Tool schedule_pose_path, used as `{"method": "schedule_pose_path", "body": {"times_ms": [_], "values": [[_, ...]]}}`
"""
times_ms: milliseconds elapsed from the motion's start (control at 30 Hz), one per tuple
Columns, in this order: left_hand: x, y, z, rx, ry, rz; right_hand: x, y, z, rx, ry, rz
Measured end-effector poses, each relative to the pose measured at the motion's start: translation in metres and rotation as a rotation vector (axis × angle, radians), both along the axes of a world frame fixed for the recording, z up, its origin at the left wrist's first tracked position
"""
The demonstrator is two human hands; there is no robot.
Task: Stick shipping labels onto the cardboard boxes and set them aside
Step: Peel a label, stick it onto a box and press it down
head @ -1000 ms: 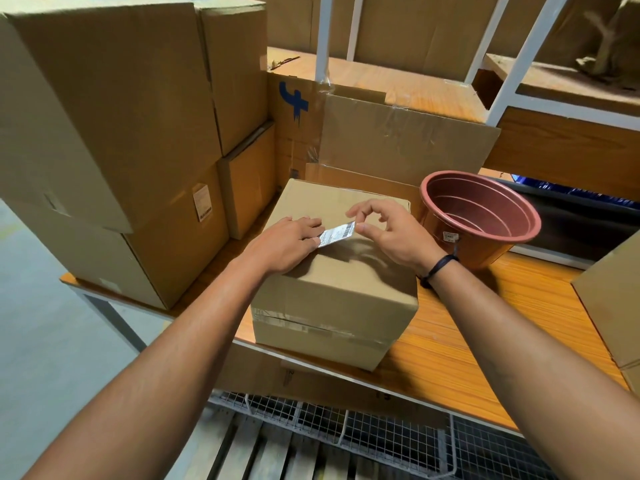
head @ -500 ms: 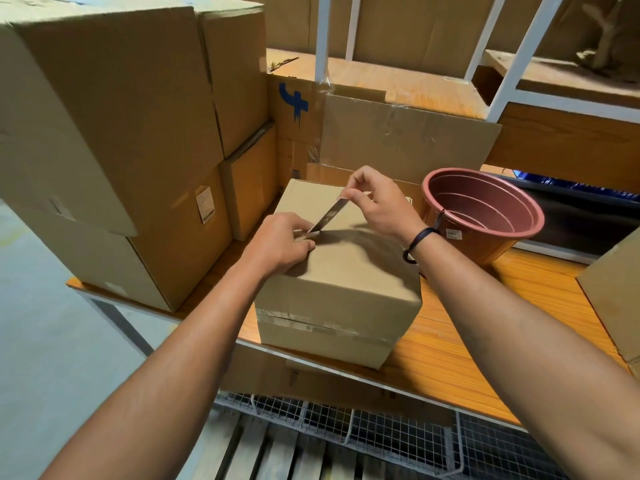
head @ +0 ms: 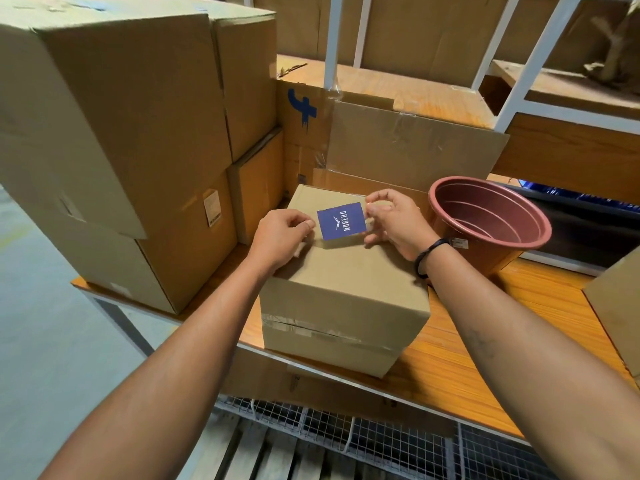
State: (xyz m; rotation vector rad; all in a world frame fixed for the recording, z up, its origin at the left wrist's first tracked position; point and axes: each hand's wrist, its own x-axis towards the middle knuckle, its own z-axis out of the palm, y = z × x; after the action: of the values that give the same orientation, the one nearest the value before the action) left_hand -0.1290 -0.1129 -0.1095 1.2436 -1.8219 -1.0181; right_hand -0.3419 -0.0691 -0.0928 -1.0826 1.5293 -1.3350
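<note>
A taped cardboard box (head: pixel 346 292) stands on the orange wooden shelf (head: pixel 450 362) in front of me. Above its top I hold a small label (head: pixel 342 221), its blue printed side with white lettering facing me. My left hand (head: pixel 282 237) pinches the label's left edge. My right hand (head: pixel 394 221) pinches its right edge. The label is held tilted up, just above the box's top face.
Large stacked cardboard boxes (head: pixel 121 140) fill the shelf's left side. A flattened carton (head: pixel 408 143) leans behind the box. A reddish plastic pot (head: pixel 491 220) sits at the right, another box (head: pixel 620 306) at the far right edge. Wire mesh (head: pixel 363 434) lies below.
The label was flat with its white barcode side up, then turned on edge; now its blue side faces me, pinched at both ends. Both hands rose slightly.
</note>
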Motion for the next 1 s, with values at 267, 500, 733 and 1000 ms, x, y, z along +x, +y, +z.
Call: {"method": "schedule_pose_path", "body": {"times_ms": [267,500,733,1000], "values": [[0.002,-0.009,0.016,0.281,0.250,-0.016,-0.010,0.011,0.001,0.118,-0.360,0.189],[-0.003,-0.019,0.026,0.299,0.230,-0.071,-0.010,0.011,0.000,0.145,-0.383,0.226],[-0.013,-0.013,0.019,0.139,0.172,-0.042,-0.005,0.012,0.006,0.143,-0.305,0.240],[-0.014,-0.017,0.034,0.894,0.499,-0.253,-0.012,0.013,0.002,-0.334,0.294,-0.090]]}}
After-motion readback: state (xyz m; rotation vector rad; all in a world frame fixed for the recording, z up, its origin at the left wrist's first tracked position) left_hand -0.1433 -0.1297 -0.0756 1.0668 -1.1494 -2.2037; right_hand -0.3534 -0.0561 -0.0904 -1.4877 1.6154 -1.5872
